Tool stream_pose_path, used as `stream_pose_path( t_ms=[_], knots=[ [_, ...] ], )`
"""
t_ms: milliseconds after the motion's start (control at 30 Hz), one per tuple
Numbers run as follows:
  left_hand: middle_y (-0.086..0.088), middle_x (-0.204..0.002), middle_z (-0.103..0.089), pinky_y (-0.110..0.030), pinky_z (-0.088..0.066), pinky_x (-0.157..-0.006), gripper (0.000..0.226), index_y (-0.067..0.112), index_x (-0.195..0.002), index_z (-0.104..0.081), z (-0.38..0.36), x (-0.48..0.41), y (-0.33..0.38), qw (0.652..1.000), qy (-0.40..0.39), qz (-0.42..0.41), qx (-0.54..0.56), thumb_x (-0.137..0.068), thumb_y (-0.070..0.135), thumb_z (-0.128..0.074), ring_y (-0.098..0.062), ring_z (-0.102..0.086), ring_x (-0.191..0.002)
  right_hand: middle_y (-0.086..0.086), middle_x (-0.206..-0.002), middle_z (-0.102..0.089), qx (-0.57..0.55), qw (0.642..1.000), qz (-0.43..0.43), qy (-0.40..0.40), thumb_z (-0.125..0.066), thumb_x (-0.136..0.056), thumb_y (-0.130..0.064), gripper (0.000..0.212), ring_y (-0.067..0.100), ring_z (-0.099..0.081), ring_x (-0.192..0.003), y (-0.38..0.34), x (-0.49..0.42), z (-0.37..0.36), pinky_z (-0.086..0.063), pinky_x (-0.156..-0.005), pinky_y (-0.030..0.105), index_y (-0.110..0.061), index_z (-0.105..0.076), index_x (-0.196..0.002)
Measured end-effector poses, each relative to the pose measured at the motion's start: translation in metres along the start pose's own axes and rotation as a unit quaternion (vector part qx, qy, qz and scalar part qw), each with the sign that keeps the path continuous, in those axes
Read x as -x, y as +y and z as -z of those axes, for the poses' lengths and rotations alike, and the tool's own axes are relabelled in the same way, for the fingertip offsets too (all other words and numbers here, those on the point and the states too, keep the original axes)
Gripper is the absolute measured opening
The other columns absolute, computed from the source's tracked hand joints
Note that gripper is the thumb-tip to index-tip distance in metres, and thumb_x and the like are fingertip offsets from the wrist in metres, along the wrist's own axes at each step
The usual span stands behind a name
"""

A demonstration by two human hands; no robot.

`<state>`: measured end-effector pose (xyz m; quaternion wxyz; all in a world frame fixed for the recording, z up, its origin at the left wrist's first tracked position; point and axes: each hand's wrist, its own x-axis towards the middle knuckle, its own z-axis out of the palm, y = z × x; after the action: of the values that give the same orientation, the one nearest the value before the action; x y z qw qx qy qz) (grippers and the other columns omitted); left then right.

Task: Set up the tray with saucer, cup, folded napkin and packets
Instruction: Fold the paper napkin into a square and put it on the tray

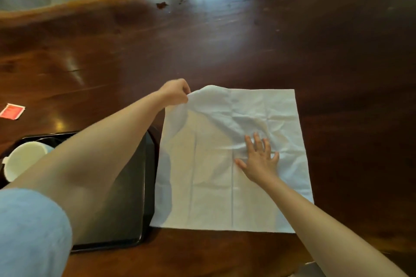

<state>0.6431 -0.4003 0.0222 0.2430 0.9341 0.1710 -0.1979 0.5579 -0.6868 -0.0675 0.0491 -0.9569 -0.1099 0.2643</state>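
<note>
A red packet (12, 111) lies alone at the far left of the desk (225, 40), well apart from the tray (135, 209), so it is not yet loaded. The cup (23, 161) already stands in the tray's left part. A forearm hides much of the tray, and I cannot tell whether a saucer is there. The left hand (176, 92) reaches across the tray, its grip narrow, pinching and lifting the far left corner of the napkin (213, 186), probably to begin a fold. The napkin lies open on the desk just right of the tray, its left edge at the rim. The right hand (258, 161) keeps its grip wide, fingers spread flat on the cloth, likely to stop it sliding.
</note>
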Motion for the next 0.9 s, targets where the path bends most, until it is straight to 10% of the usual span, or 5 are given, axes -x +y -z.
stream_pose_path(
  t_ms=[133, 467, 700, 900],
  knots=[
    [-0.013, -0.117, -0.052, -0.040, -0.046, -0.086, 0.034, 0.013, -0.112, -0.054, -0.025, 0.016, 0.002, 0.988, 0.146, -0.046, -0.014, -0.079, 0.004, -0.051, -0.032, -0.049, -0.109, -0.001, -0.159, 0.011, 0.002, 1.000, 0.013, 0.011, -0.040, -0.089, -0.058, 0.079, 0.026, 0.008, -0.145, 0.001, 0.005, 0.000, -0.012, -0.111, 0.059, -0.030, 0.004, -0.148],
    [-0.012, -0.159, 0.003, -0.055, -0.005, -0.114, 0.065, 0.024, -0.149, -0.002, -0.114, 0.052, -0.020, 0.975, 0.037, -0.016, -0.218, -0.096, 0.047, -0.031, -0.031, 0.004, -0.145, -0.006, -0.158, 0.014, 0.048, 0.998, 0.047, 0.022, -0.034, -0.081, -0.072, 0.087, 0.021, 0.013, -0.145, 0.039, 0.021, -0.015, -0.005, -0.111, 0.061, -0.035, 0.009, -0.147],
    [0.007, -0.158, 0.010, -0.053, 0.014, -0.112, 0.061, 0.036, -0.145, 0.007, -0.183, 0.076, -0.015, 0.979, 0.076, -0.091, -0.165, -0.094, 0.054, -0.021, -0.016, 0.021, -0.141, 0.003, -0.158, -0.016, 0.009, 0.986, 0.103, 0.134, -0.048, -0.086, -0.057, 0.073, 0.032, -0.009, -0.145, -0.004, -0.004, -0.005, -0.001, -0.111, 0.061, -0.027, -0.022, -0.147],
    [0.011, -0.157, -0.009, -0.050, 0.003, -0.116, 0.057, 0.036, -0.146, -0.014, -0.177, 0.044, -0.030, 0.956, 0.171, -0.161, -0.179, -0.092, 0.055, -0.020, -0.014, -0.001, -0.146, -0.009, -0.157, 0.003, 0.061, 0.979, 0.131, 0.141, -0.017, -0.091, -0.057, 0.062, 0.018, 0.013, -0.144, 0.041, -0.031, -0.018, 0.007, -0.116, 0.049, -0.035, 0.000, -0.146]
  ],
)
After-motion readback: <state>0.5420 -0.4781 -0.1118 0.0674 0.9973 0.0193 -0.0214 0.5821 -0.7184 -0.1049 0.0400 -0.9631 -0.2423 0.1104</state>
